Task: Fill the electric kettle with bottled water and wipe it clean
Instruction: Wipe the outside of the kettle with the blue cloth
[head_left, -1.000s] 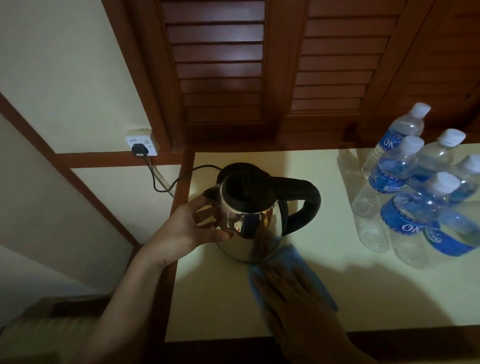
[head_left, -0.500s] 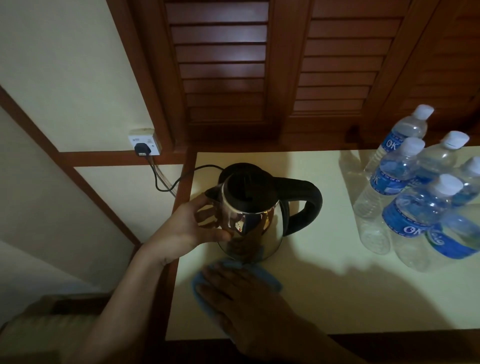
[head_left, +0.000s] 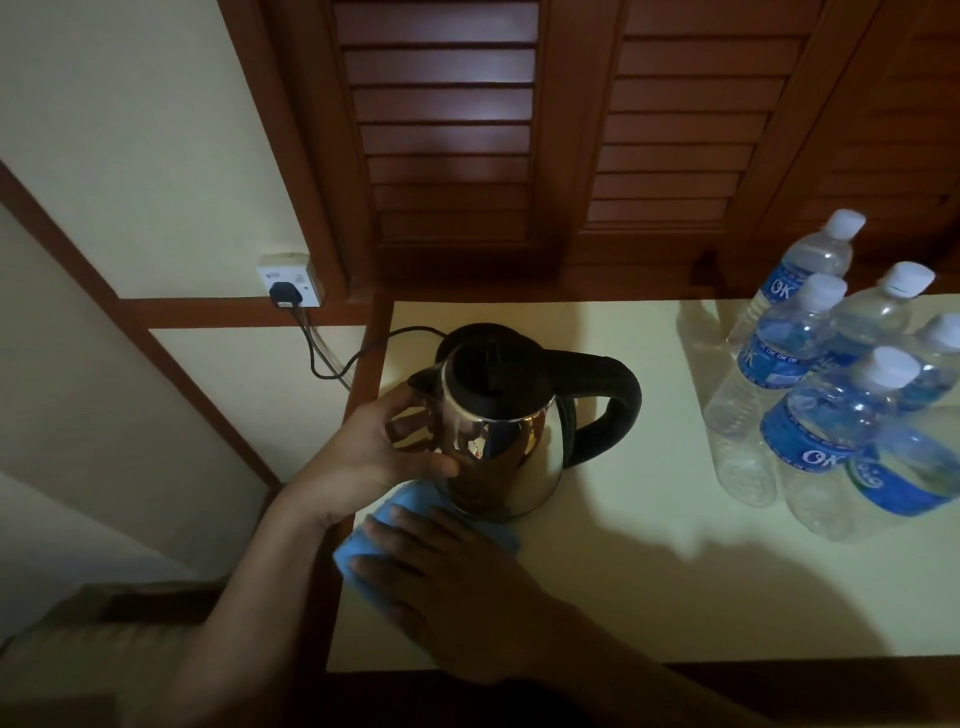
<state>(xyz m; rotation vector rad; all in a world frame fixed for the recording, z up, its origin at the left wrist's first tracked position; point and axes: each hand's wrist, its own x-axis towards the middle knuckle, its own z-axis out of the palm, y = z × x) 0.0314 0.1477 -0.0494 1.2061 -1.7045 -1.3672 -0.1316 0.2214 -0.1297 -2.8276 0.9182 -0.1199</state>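
Gripping kettle (head_left: 506, 449) side w/ left hand (head_left: 363, 457); right hand (head_left: 457, 587) flat on cloth (head_left: 356, 548) at base.

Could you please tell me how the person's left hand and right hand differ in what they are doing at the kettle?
The left hand curls round the kettle beside its spout, while the right hand lies with its fingers straight. The left hand holds bare steel; the right hand presses a blue cloth. The left hand is up on the body, the right hand low on the table by the base. Both work the kettle's spout side.
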